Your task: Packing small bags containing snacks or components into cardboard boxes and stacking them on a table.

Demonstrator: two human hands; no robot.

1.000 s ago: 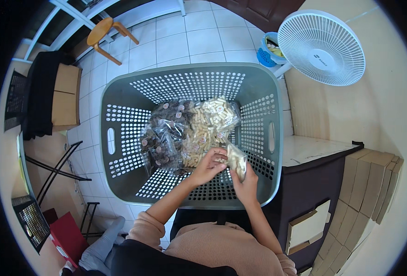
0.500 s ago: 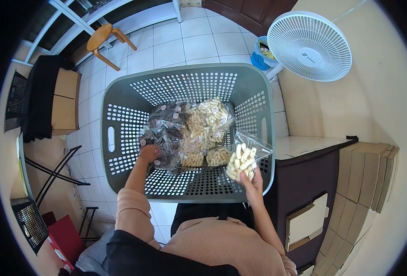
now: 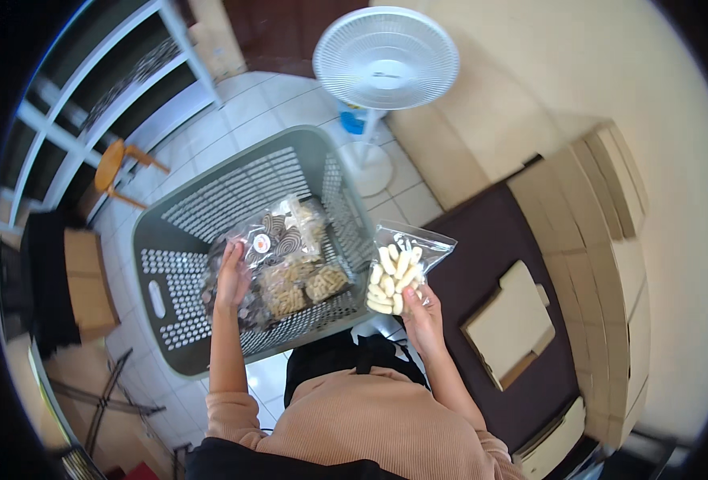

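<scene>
I am standing over the grey laundry basket (image 3: pixel 210 240), which is sitting on the tiled floor (image 3: pixel 162 136) beside the dark bench (image 3: pixel 498 256), and I judge I am in the middle of sorting snack bags out of it: one is already lifted clear and the next is being picked. My left hand (image 3: pixel 232 280) is reaching down inside the basket, its fingers (image 3: pixel 227 254) lying fairly flat and together on a clear bag of dark swirled biscuits (image 3: pixel 278 240), touching rather than gripping yet. My right hand (image 3: pixel 423 308) is holding a clear bag of pale finger-shaped snacks (image 3: pixel 398 268) up between basket and bench, pinching its lower edge. The next move, I think, calls for curling my left fingers round the slippery film. That pale bag is standing upright, crinkled and glossy, its pieces bunched low.
</scene>
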